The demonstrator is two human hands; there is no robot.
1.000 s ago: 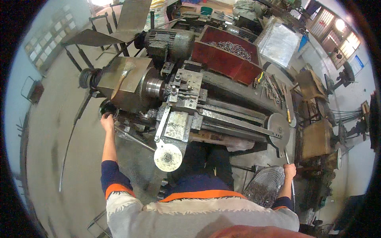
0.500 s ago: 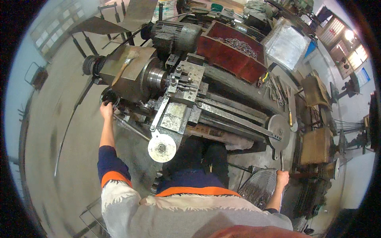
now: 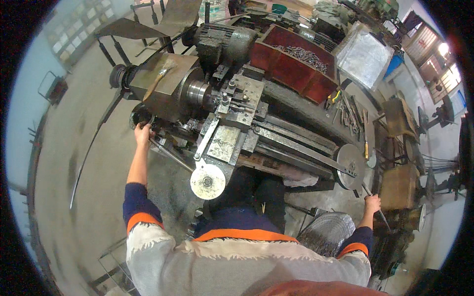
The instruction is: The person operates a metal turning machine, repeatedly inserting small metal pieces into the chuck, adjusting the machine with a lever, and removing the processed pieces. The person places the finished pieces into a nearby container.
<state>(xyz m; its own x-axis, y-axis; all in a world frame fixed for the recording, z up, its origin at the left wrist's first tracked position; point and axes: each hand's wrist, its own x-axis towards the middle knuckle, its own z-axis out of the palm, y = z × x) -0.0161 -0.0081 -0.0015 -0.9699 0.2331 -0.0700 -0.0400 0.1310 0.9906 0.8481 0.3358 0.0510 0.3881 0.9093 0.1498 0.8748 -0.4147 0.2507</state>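
My right hand (image 3: 373,203) is wrapped round a metal lever rod (image 3: 384,220) that runs out from a round steel disc (image 3: 350,165) at the right end of the lathe bed. My left hand (image 3: 143,134) reaches to the lower front of the headstock (image 3: 165,98), beside a dark round part (image 3: 139,117). Its fingers are closed there, and what they grip is hidden. Just right of it a steel bar (image 3: 170,155) slants down toward a pale round plate (image 3: 208,182). Above, a metal chuck (image 3: 197,92) faces the tool slide (image 3: 242,96).
A wooden-handled brush (image 3: 157,83) lies on the headstock cover. Behind the bed, a red box (image 3: 291,74) holds several small metal parts, near a motor (image 3: 224,42). Hand tools (image 3: 351,116) lie at the right. A mesh basket (image 3: 328,229) stands below my right arm.
My right hand has swung the lever outward to the right and slightly up, and the disc has turned with it. My left hand stays by the headstock. The whole view has shifted slightly.
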